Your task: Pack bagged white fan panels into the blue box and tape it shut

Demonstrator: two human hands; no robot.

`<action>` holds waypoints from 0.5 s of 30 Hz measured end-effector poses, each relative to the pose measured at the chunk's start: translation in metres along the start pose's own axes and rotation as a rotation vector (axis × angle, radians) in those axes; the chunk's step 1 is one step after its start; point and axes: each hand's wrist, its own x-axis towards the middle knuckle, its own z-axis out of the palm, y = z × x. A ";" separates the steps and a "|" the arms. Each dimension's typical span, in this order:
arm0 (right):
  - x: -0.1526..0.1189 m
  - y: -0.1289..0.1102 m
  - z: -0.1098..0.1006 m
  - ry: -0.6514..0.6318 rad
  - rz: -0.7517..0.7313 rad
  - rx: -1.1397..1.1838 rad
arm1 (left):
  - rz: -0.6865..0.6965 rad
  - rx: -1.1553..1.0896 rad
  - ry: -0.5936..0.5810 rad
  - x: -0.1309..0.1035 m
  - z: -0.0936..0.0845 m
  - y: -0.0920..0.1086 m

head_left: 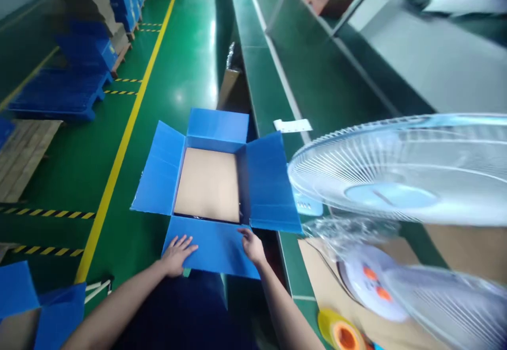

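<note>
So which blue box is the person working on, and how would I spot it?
Left of the long green bench, an open blue box sits on the floor. Unlike the stacked blue crates, its four flaps splay out, brown cardboard lines it, and both hands touch its nearest flap.

No lettering, label, brand or number is legible anywhere on the factory floor, boxes or fan here.

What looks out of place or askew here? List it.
Little stands out. The blue box sits open, all four flaps splayed, both hands flat on its near flap. A white paper slip lies loose and slightly skewed on the green bench.
</note>
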 end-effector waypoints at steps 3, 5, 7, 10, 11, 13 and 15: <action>-0.088 0.050 -0.028 0.293 0.141 0.110 | 0.004 0.052 0.030 0.002 -0.004 -0.005; -0.150 0.084 -0.036 0.441 0.271 0.223 | 0.004 0.104 0.049 0.003 -0.006 -0.007; -0.212 0.115 -0.032 0.541 0.419 0.367 | 0.022 0.170 0.055 0.004 -0.009 -0.010; -0.297 0.151 -0.008 0.668 0.619 0.613 | 0.071 0.291 0.058 0.004 -0.014 -0.015; -0.321 0.161 0.002 0.717 0.674 0.698 | 0.083 0.328 0.068 0.005 -0.016 -0.018; -0.361 0.179 0.018 0.827 0.771 0.868 | 0.101 0.395 0.104 0.010 -0.018 -0.024; -0.388 0.195 0.024 0.941 0.840 1.037 | 0.115 0.447 0.134 0.017 -0.020 -0.030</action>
